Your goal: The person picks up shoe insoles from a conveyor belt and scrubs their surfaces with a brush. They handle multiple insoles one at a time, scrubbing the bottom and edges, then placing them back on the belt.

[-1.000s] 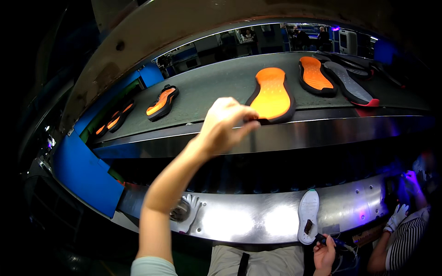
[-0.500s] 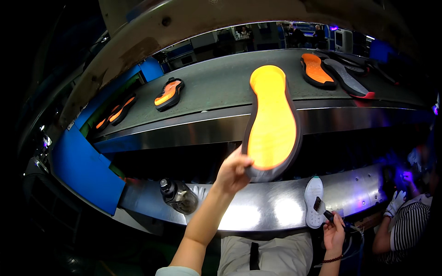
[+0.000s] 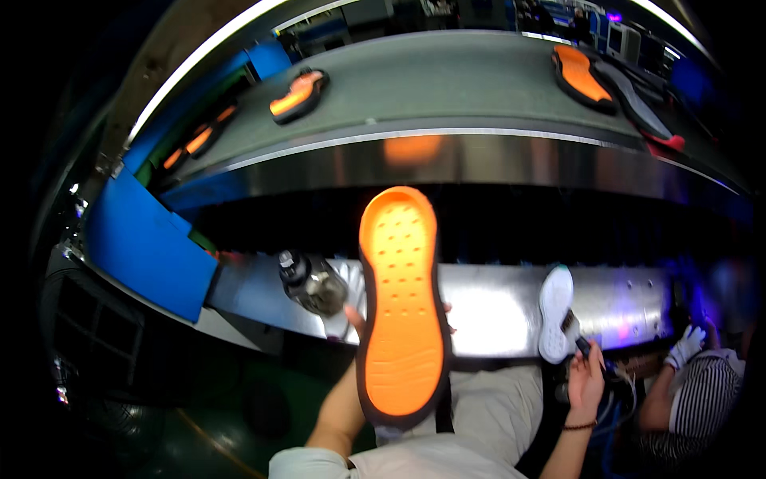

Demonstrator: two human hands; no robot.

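Head view: the left hand [image 3: 361,319] grips an orange sole [image 3: 401,307] with a dark rim, tread dots facing up, over the lap; it has come down from the belt edge. The right hand [image 3: 585,382] holds a small tool beside a white shoe [image 3: 555,313] on the steel shelf [image 3: 487,307]. A bottle [image 3: 311,282] stands just left. Beyond, the belt [image 3: 447,80] carries more soles, with bare room mid-belt.
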